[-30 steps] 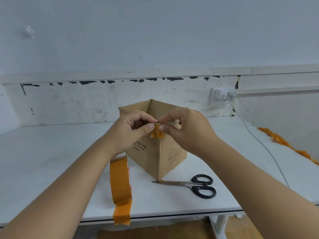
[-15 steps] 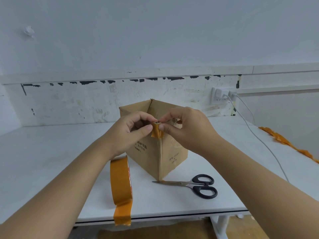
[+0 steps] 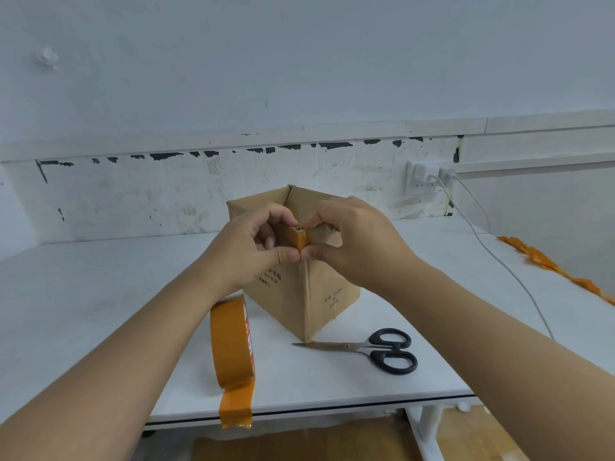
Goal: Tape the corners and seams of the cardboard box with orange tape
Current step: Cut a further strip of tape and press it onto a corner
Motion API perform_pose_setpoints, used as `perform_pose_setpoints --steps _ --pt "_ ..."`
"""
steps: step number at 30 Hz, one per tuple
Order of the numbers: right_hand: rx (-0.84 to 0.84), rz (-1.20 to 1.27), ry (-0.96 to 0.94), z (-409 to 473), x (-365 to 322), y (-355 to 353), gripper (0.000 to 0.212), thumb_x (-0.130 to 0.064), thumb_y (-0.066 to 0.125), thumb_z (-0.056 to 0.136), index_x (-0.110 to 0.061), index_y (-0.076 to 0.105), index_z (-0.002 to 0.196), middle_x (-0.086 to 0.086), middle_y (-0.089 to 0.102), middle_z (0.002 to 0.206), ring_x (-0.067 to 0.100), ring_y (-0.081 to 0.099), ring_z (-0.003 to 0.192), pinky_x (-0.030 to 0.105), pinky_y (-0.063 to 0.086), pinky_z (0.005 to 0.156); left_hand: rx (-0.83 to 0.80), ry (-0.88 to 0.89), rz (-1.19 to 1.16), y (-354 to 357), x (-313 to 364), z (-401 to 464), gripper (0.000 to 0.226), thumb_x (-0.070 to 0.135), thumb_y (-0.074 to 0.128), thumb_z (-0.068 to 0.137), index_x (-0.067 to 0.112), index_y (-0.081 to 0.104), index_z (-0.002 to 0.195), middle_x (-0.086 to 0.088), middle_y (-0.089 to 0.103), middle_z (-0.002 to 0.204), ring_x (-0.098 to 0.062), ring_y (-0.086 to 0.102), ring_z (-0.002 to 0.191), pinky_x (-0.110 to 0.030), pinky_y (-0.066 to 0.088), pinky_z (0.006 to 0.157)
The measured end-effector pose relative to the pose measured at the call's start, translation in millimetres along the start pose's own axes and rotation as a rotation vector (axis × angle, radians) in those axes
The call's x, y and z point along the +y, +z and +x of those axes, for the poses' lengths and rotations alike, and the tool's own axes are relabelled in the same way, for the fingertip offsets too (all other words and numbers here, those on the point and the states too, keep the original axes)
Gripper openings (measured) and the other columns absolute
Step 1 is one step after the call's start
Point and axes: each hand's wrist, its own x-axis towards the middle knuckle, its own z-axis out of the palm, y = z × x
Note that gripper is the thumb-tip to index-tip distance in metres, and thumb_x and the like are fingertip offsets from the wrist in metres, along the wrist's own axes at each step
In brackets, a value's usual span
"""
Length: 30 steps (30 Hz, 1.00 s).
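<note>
An open brown cardboard box (image 3: 327, 294) stands on the white table (image 3: 100, 294) with one vertical corner facing me. A short piece of orange tape (image 3: 298, 240) is wrapped over the top of that near corner. My left hand (image 3: 253, 247) and my right hand (image 3: 352, 241) meet there, thumbs and forefingers pinching the tape piece against the box's rim from both sides. The roll of orange tape (image 3: 233, 341) stands on edge left of the box, its loose end hanging over the table's front edge.
Black-handled scissors (image 3: 376, 349) lie in front of the box, at its right. A white cable (image 3: 492, 257) runs from a wall socket (image 3: 424, 176) across the table's right side. A crumpled strip of orange tape (image 3: 545, 264) lies at the far right.
The tape piece, loose and sticking out before, now lies folded over the corner. Both hands have closed in and pressed it flat on the box.
</note>
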Motion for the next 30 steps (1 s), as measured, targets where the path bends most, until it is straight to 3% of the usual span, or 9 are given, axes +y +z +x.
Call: perform_pose_setpoints --steps 5,10,12,16,18,24,30 --pt "-0.023 0.050 -0.023 -4 7 -1 0.032 -0.030 0.079 0.074 -0.025 0.068 0.104 -0.033 0.045 0.079 -0.005 0.041 0.082 0.005 0.030 0.077 -0.027 0.017 0.001 -2 -2 -2 0.038 0.057 0.069 0.061 0.054 0.058 0.096 -0.002 0.057 0.079 -0.015 0.054 0.074 -0.035 0.049 0.073" --pt "0.042 0.014 -0.034 -4 3 7 0.029 -0.023 0.080 0.072 -0.018 0.065 0.097 -0.019 0.050 0.083 0.011 0.044 0.085 0.023 0.033 0.074 0.046 0.028 0.031 3 -2 -1 0.034 0.054 0.070 0.059 0.054 0.056 0.090 0.001 0.058 0.076 -0.009 0.053 0.069 -0.020 0.046 0.065" --pt "0.044 0.010 -0.036 -3 2 7 0.029 -0.023 0.080 0.072 -0.017 0.065 0.096 -0.016 0.052 0.084 0.013 0.045 0.085 0.027 0.034 0.074 0.053 0.027 0.032 4 -3 -2 0.034 0.054 0.070 0.059 0.054 0.056 0.090 0.002 0.058 0.075 -0.011 0.053 0.069 -0.021 0.046 0.065" --pt "0.010 0.060 -0.027 -4 6 3 0.028 -0.028 0.078 0.075 -0.024 0.066 0.100 -0.030 0.048 0.081 -0.003 0.042 0.084 0.010 0.030 0.076 0.022 0.037 -0.004 1 -5 -7 0.030 0.048 0.068 0.070 0.052 0.057 0.097 0.003 0.062 0.086 -0.009 0.058 0.079 -0.031 0.052 0.077" --pt "-0.006 0.103 -0.008 -5 8 3 0.026 -0.030 0.076 0.077 -0.028 0.067 0.102 -0.028 0.054 0.086 -0.010 0.043 0.088 0.006 0.031 0.078 -0.001 0.063 -0.054 1 -6 -7 0.023 0.044 0.065 0.077 0.049 0.059 0.099 0.004 0.064 0.091 -0.013 0.060 0.085 -0.032 0.053 0.078" --pt "0.056 0.116 0.056 -3 4 9 0.016 -0.029 0.074 0.079 -0.028 0.069 0.094 -0.029 0.054 0.080 -0.004 0.043 0.083 0.004 0.030 0.074 0.052 0.064 -0.119 7 0 0 0.012 0.040 0.064 0.077 0.040 0.062 0.088 0.002 0.064 0.081 -0.011 0.057 0.073 -0.025 0.049 0.066" --pt "0.008 0.198 0.096 -4 3 3 0.011 -0.037 0.070 0.082 -0.035 0.071 0.093 -0.025 0.064 0.085 0.000 0.049 0.091 0.012 0.037 0.077 -0.004 0.056 -0.184 3 2 -3 0.013 0.039 0.063 0.077 0.043 0.065 0.089 0.003 0.067 0.087 -0.018 0.062 0.082 -0.026 0.052 0.074"
